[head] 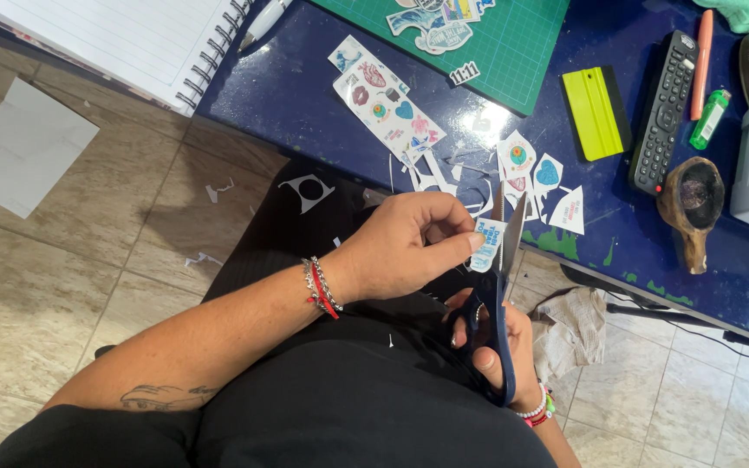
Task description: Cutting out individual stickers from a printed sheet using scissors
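1. Blue glossy table (305, 95) fills the upper right of the view; beige tiled floor (62, 260) lies below and to the left of it.
2. Spiral notebook (123, 39) sits at the top left, overhanging the table edge. Green cutting mat (522, 61) lies at the top centre with a few cut stickers on it.
3. Black remote control (665, 108) lies on the table to the right, just beside a yellow squeegee (595, 113). Wooden bowl-shaped piece (693, 208) sits below the remote; green lighter (709, 119) and orange pen (701, 61) lie to the remote's right.
4. Sticker sheet strip (387, 108) lies on the table left of centre; cut-out stickers and white paper offcuts (530, 173) are scattered near the table edge.
5. Left hand (400, 247): grip closed, thumb and fingers pinching a small blue-and-white sticker (487, 243), held in the air just off the table edge, above the lap.
6. Right hand (500, 347): grip closed through the dark blue handles of the scissors (496, 295). Blades point up, parted a little, their edges against the right side of the pinched sticker.
7. Both wrists carry bracelets.
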